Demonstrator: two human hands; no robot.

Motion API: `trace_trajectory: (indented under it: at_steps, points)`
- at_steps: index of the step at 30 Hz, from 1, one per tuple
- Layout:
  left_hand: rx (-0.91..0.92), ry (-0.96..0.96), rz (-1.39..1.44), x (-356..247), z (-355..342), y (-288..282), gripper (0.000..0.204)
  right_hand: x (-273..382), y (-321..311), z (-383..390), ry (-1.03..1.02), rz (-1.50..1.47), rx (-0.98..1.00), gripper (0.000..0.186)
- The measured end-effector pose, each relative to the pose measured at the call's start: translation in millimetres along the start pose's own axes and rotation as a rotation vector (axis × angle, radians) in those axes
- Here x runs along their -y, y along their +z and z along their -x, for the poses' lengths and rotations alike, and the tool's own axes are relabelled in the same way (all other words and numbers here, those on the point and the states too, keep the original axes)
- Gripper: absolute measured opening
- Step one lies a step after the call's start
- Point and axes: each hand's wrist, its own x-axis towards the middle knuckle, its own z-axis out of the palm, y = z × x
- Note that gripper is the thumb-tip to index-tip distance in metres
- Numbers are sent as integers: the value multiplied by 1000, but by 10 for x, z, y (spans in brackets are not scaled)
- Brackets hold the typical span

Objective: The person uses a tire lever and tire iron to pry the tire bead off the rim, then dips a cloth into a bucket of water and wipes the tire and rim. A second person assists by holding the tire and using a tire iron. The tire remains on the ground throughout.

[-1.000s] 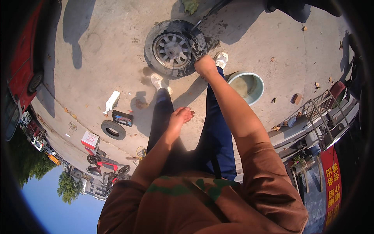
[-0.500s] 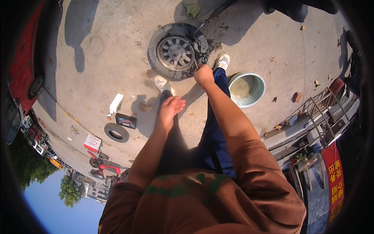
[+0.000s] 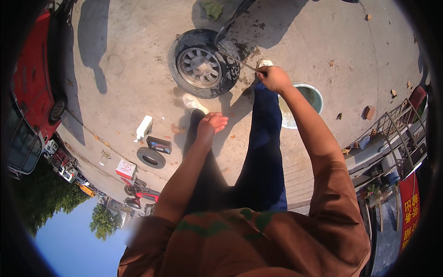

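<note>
A wheel with a black, wet-looking tire (image 3: pixel 227 79) and a silver spoked rim (image 3: pixel 200 68) lies on the concrete before my feet. My right hand (image 3: pixel 276 79) grips a thin metal tire lever (image 3: pixel 243 63), right of the wheel. The lever slants up to the left, its far end at the tire's inner edge. A dark machine arm (image 3: pixel 233 19) reaches down from the top to the tire's upper right. Over my left leg hovers my left hand (image 3: pixel 214 123), open and holding nothing, its fingers stretched toward the right.
Partly behind my right forearm stands a pale basin (image 3: pixel 319 96) with liquid in it. To the left are a white bottle-like container (image 3: pixel 143 128), a dark box (image 3: pixel 158 144), a small tire (image 3: pixel 151 158) and a red-white carton (image 3: pixel 126 169). A red car (image 3: pixel 32 87) is parked far left.
My right hand has moved right, away from the tire, swinging the lever from steep to a flatter slant. My left hand has shifted slightly right, still open.
</note>
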Motion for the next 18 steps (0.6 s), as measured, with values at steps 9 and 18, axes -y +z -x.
trace_trajectory:
  at_steps: [9, 18]
  points:
    - [107, 16, 192, 13, 77, 1235, 25, -389, -585, -27, -342, 28, 22, 32]
    - [145, 119, 396, -412, -22, 1443, 25, -247, -890, -407, -249, -54, 159, 37]
